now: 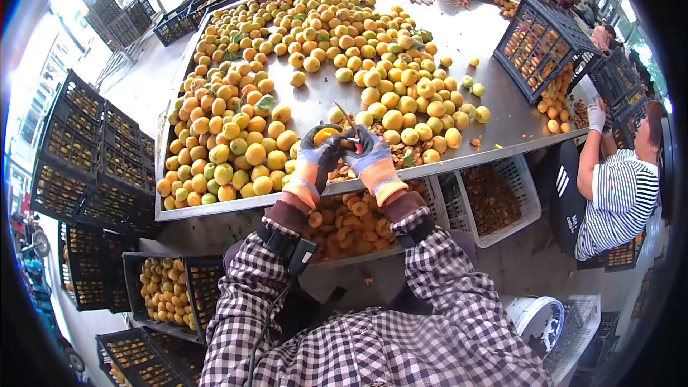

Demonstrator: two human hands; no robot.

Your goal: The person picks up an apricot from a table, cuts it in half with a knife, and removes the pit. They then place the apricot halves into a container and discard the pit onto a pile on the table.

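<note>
At the centre of the frame both gloved hands meet over the near edge of the steel bench [494, 111]. The left hand [315, 161] has its grip closed around a yellow-orange apricot [326, 133], its cut face showing at the top of the fist. The right hand [369, 158] has its grip pressed around a small knife [349, 127], whose thin blade rises toward the upper middle while a red bit of the handle shows between the fingers. The two hands touch at the fingertips. Both gloves are grey-blue with orange cuffs; a dark band with a small device sits on the left wrist, and the sleeves are black-and-white check.

Just beyond the hands lies a small pile of brown pits and scraps [390, 145] on the bench edge. The loose apricots [236, 129] cover the left and upper middle of the bench, yellow, orange and some green, with a few leaves among them.

Below the bench edge, a white basket [355, 226] holds halved fruit, and to its right a second white basket [494, 201] holds brown pits. Black crates [537, 39] of fruit stand at upper right and along the left side.

At right, a person in a striped shirt [616, 201] reaches a white-gloved hand toward the bench. No brand or writing on anything can be read
</note>
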